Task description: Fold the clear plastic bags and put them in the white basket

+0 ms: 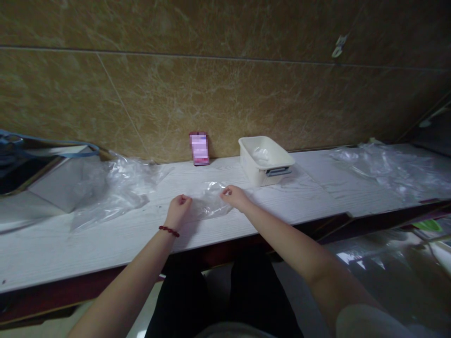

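A clear plastic bag (pixel 210 202) is stretched between my two hands, low over the white wood-grain table. My left hand (pixel 179 209), with a dark red bead bracelet at the wrist, pinches its left end. The fingers of my right hand (pixel 233 196) are closed on its right end. Just behind my right hand stands a cream plastic bin (pixel 254 171) with a grey handle and some clear plastic inside. A phone (pixel 200 149) with a lit screen leans upright against the wall behind the bag.
Crumpled clear plastic (pixel 123 185) lies at the left beside a white box (pixel 58 185) with a dark item and blue strap on it. More clear plastic (pixel 391 169) covers the right part of the table (pixel 116 244). A marbled wall (pixel 169 94) rises along the back edge.
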Demonstrator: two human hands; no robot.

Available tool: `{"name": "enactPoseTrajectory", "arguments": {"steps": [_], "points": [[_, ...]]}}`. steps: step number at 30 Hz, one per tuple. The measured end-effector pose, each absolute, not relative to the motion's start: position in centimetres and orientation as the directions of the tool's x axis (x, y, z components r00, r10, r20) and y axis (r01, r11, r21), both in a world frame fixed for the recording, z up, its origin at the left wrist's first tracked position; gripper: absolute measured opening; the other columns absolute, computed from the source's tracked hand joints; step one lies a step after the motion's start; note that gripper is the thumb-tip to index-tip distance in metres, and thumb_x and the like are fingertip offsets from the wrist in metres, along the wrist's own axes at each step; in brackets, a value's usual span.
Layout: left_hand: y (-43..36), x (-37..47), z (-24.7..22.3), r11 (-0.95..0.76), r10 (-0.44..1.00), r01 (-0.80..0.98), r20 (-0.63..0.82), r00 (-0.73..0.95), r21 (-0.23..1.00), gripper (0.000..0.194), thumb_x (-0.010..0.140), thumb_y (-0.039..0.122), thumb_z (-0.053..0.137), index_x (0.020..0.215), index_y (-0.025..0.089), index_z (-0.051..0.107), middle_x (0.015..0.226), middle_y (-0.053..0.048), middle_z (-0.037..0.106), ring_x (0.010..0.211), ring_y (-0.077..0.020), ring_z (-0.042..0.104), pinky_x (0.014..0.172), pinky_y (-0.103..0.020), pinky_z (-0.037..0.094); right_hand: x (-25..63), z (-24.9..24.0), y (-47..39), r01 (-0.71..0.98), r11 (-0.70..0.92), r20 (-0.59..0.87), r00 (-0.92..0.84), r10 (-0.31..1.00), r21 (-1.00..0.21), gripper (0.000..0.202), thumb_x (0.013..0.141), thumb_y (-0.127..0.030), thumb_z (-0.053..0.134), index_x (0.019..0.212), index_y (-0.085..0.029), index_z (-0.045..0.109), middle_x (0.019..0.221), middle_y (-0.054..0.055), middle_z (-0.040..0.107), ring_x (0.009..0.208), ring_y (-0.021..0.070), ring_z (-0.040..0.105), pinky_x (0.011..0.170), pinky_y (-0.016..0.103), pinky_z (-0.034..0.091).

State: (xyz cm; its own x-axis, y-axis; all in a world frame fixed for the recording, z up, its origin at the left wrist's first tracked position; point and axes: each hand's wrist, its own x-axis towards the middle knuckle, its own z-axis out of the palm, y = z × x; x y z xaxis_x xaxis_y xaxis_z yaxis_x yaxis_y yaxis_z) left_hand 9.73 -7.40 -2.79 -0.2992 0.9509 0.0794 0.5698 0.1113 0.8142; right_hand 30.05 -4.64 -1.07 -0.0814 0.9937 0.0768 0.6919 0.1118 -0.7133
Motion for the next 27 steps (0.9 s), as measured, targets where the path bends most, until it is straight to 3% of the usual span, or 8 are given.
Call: {"name": "enactPoseTrajectory", "arguments": {"steps": [8,16,22,27], "points": [[-6.4,10.1,-2.8,0.202,0.919,0.470,0.000,-0.395,0.859,0.018,0.062,0.033,0.046,0.069,0.017,0.052,0.054,0.002,0.053,0.049,-0.0117,0.049,0.045,-0.022,0.035,29.3,-2.4,-2.5,0.697,0.096,0.073,-0.062,0.995,-0.711,0.011,0.065,-0.024,0.058,0.073,-0.017,0.059,0.068,0.000,0.059,0.062,0.0105,0.052,0.055,0.020,0.038],[-6.1,10.1,-2.5,0.248,0.919,0.492,-0.042,-0.392,0.834,0.020,0.059,0.031,0.052,0.074,0.018,0.051,0.062,0.000,0.057,0.048,-0.0109,0.049,0.043,-0.020,0.035,28.9,-2.6,-1.0,0.739,0.039,0.004,-0.049,0.999,-0.672,0.009,0.064,-0.025,0.058,0.068,-0.017,0.058,0.065,0.000,0.060,0.059,0.0103,0.053,0.054,0.020,0.037],[-5.5,9.9,-3.6,0.191,0.934,0.449,-0.020,-0.358,0.873,0.035,0.059,0.027,0.055,0.092,0.019,0.046,0.080,-0.002,0.061,0.051,-0.0093,0.053,0.044,-0.018,0.036,28.6,-3.0,-0.8,0.722,0.016,-0.007,-0.028,1.000,-0.691,0.011,0.064,-0.028,0.057,0.068,-0.018,0.055,0.064,-0.001,0.058,0.060,0.0111,0.052,0.055,0.021,0.038],[-5.3,9.5,-4.0,0.138,0.956,0.531,0.028,-0.292,0.836,0.028,0.062,0.027,0.053,0.089,0.020,0.052,0.079,-0.002,0.063,0.053,-0.0106,0.054,0.045,-0.019,0.037,28.7,-3.7,-0.5,0.705,0.073,0.078,-0.026,0.997,-0.706,0.019,0.060,-0.018,0.058,0.079,-0.018,0.054,0.075,-0.001,0.058,0.068,0.0107,0.053,0.061,0.020,0.040]]}}
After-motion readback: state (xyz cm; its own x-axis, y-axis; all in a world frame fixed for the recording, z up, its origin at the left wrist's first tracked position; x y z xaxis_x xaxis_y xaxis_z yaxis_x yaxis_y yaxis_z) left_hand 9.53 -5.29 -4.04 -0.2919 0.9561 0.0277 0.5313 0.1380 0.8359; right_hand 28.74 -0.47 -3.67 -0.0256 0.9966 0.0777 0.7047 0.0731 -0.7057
